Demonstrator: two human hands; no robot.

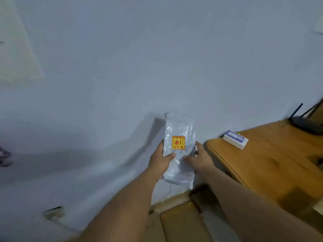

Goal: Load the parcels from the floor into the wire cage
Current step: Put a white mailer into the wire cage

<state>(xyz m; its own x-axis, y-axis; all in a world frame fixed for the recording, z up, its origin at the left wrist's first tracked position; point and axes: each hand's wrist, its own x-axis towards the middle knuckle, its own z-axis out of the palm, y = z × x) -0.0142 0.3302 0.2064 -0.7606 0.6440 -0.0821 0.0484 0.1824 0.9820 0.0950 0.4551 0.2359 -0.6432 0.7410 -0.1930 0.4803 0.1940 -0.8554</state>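
Observation:
A grey plastic parcel with a yellow and red sticker is held upright in front of the pale wall. My left hand grips its left edge, thumb across the front. My right hand grips its right edge, thumb also on the front. Both arms reach forward from the bottom of the view. No wire cage is in view.
A wooden table stands at the right, with a small white and blue box and a black router on it. Brown cardboard boxes lie below the parcel by the wall base.

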